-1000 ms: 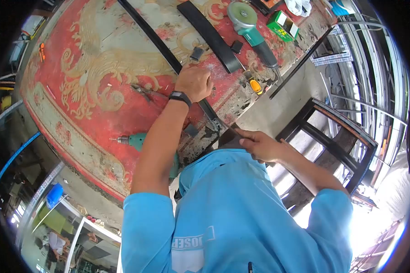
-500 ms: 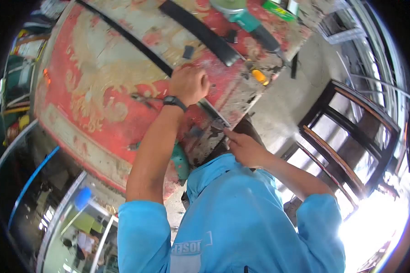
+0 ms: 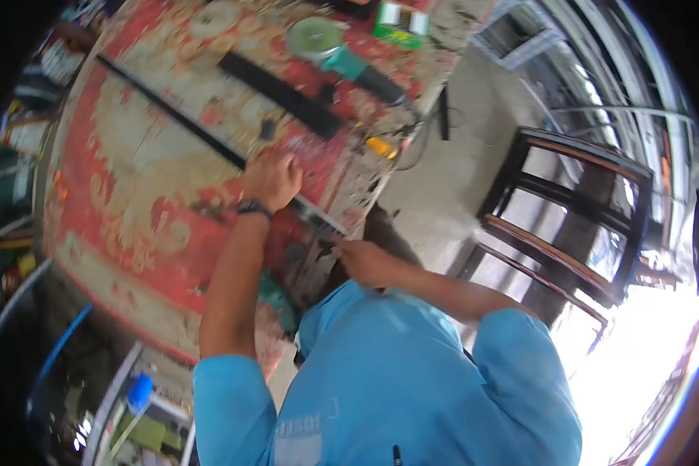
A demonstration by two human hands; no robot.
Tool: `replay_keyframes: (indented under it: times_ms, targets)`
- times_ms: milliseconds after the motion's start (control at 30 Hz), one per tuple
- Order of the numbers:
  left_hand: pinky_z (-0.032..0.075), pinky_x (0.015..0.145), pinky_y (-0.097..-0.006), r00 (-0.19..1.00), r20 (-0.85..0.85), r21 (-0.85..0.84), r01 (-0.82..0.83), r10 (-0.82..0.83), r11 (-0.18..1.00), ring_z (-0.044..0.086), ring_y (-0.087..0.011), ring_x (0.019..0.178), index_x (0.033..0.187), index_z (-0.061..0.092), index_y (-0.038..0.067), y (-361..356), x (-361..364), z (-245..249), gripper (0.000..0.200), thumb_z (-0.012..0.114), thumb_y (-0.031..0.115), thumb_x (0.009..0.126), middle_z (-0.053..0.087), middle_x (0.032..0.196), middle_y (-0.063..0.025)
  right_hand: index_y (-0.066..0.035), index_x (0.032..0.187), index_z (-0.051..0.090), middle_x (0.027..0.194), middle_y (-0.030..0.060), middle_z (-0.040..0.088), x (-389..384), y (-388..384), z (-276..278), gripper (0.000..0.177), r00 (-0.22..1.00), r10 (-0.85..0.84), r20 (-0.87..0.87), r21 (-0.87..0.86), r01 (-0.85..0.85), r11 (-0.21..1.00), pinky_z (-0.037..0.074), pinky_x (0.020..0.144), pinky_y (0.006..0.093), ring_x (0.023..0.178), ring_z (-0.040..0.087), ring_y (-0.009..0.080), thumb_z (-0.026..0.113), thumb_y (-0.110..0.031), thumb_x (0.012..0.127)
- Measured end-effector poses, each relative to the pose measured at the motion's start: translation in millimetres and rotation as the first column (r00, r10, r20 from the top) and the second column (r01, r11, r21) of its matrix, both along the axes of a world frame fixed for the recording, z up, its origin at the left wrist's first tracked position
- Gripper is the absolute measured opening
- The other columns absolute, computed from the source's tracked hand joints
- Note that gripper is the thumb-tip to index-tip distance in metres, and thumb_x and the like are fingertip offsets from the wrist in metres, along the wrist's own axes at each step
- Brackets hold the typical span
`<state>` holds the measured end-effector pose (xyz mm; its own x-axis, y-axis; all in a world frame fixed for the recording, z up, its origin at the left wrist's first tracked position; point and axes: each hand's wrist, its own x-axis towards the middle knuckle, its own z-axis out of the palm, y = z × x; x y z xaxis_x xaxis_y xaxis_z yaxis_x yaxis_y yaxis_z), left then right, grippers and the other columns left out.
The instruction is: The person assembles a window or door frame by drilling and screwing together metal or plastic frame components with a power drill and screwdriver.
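Hands work on a long black bar that lies aslant across a table covered in a worn red and gold cloth. The bar runs from about 10 o'clock of the frame down toward the centre, with its near end at the table's edge. Left hand, a dark wristwatch on its wrist, is clenched around the bar close to that near end. Right hand sits at 4 o'clock from the left one, fingers curled at the bar's tip by the table's edge. The picture is blurred there, so I cannot tell whether it grasps the tip or only touches it. At 12 o'clock from the left hand lies a wider black strip, roughly parallel to the bar, and beyond it a green angle grinder. A green box lies at 1 o'clock from the grinder. A small yellow object rests near the table's edge at 2 o'clock from the left hand. A green drill lies at 6 o'clock, beside the left forearm. A dark wooden frame stands on the floor at 3 o'clock, well apart from the table
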<state>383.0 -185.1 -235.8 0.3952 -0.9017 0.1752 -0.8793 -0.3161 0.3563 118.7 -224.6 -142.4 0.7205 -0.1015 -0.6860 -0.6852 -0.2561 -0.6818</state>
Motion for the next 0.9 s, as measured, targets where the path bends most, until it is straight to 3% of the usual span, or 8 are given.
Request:
replay_keyframes:
  times_ms: [100, 167, 233, 300, 400, 500, 800, 900]
  targets:
    - [0.049, 0.075, -0.0507, 0.997, -0.070, -0.013, 0.025, -0.026, 1.000, 0.068, -0.0329, 0.083, 0.081, 0.068, 0.013, 1, 3, 1, 0.012, 0.066, 0.024, 0.086, 0.070, 0.080, -0.0090, 0.002, 0.153, 0.043, 0.101, 0.0336, 0.067, -25, -12, 27, 0.051, 0.994, -0.111, 0.014, 0.080, 0.109, 0.991, 0.054, 0.086, 0.0507, 0.096, 0.069, 0.0472, 0.044, -0.015, 0.106]
    - [0.048, 0.076, -0.0482, 0.998, -0.057, -0.009, 0.023, -0.024, 1.000, 0.068, -0.0315, 0.080, 0.079, 0.068, 0.012, 4, 1, 7, 0.014, 0.066, 0.025, 0.085, 0.070, 0.077, -0.0092, -0.004, 0.158, 0.039, 0.085, 0.0207, 0.063, -30, -11, 26, 0.053, 0.996, -0.090, 0.017, 0.081, 0.089, 0.993, 0.053, 0.074, 0.0407, 0.078, 0.064, 0.0281, 0.042, -0.015, 0.107]
    - [0.047, 0.077, -0.0465, 0.999, -0.037, 0.005, 0.030, -0.029, 1.000, 0.068, -0.0309, 0.076, 0.078, 0.069, 0.012, 2, 2, 9, 0.018, 0.066, 0.028, 0.086, 0.070, 0.073, -0.0099, -0.007, 0.161, 0.036, 0.076, 0.0142, 0.060, -25, -9, 25, 0.055, 0.996, -0.086, -0.025, 0.077, 0.087, 0.993, 0.052, 0.069, 0.0347, 0.070, 0.061, 0.0179, 0.041, -0.015, 0.107]
    - [0.046, 0.075, -0.0458, 0.999, -0.014, 0.038, 0.034, -0.034, 0.999, 0.068, -0.0300, 0.075, 0.079, 0.070, 0.012, 1, 3, 6, 0.017, 0.067, 0.028, 0.085, 0.070, 0.071, -0.0103, -0.007, 0.162, 0.035, 0.076, 0.0141, 0.060, -9, -10, 23, 0.055, 0.990, -0.082, -0.113, 0.086, 0.092, 0.992, 0.051, 0.071, 0.0328, 0.071, 0.061, 0.0167, 0.041, -0.015, 0.107]
    - [0.046, 0.076, -0.0462, 1.000, 0.010, 0.026, 0.018, -0.019, 0.999, 0.068, -0.0301, 0.075, 0.079, 0.071, 0.012, 1, 1, 5, 0.018, 0.067, 0.028, 0.085, 0.069, 0.070, -0.0106, 0.002, 0.156, 0.039, 0.110, 0.0341, 0.067, -40, -20, 32, 0.052, 0.992, -0.064, -0.109, 0.192, 0.084, 0.978, 0.052, 0.091, 0.0480, 0.102, 0.069, 0.0454, 0.044, -0.017, 0.107]
    - [0.047, 0.076, -0.0465, 1.000, 0.016, 0.052, 0.009, -0.010, 0.999, 0.068, -0.0310, 0.076, 0.079, 0.070, 0.011, -1, -1, 8, 0.018, 0.066, 0.027, 0.086, 0.070, 0.072, -0.0110, 0.002, 0.156, 0.038, 0.098, 0.0351, 0.066, -48, -2, 22, 0.054, 0.988, -0.132, 0.079, 0.041, 0.129, 0.991, 0.052, 0.084, 0.0510, 0.092, 0.068, 0.0476, 0.045, -0.017, 0.107]
    - [0.048, 0.080, -0.0475, 1.000, 0.005, 0.059, 0.008, -0.008, 0.998, 0.069, -0.0329, 0.083, 0.083, 0.071, 0.011, 2, -3, 3, 0.015, 0.065, 0.025, 0.087, 0.072, 0.081, -0.0114, -0.002, 0.157, 0.037, 0.103, 0.0356, 0.066, -52, 13, 8, 0.053, 0.974, -0.165, 0.153, 0.016, 0.165, 0.986, 0.052, 0.086, 0.0530, 0.093, 0.066, 0.0533, 0.045, -0.017, 0.107]
    - [0.048, 0.081, -0.0475, 0.999, 0.028, 0.012, 0.016, -0.017, 1.000, 0.068, -0.0328, 0.088, 0.084, 0.070, 0.012, 4, -1, 6, 0.015, 0.064, 0.025, 0.087, 0.071, 0.084, -0.0106, -0.004, 0.158, 0.038, 0.101, 0.0322, 0.068, -62, 1, 23, 0.054, 0.982, -0.090, 0.165, -0.016, 0.094, 0.995, 0.053, 0.083, 0.0514, 0.086, 0.069, 0.0492, 0.047, -0.019, 0.107]
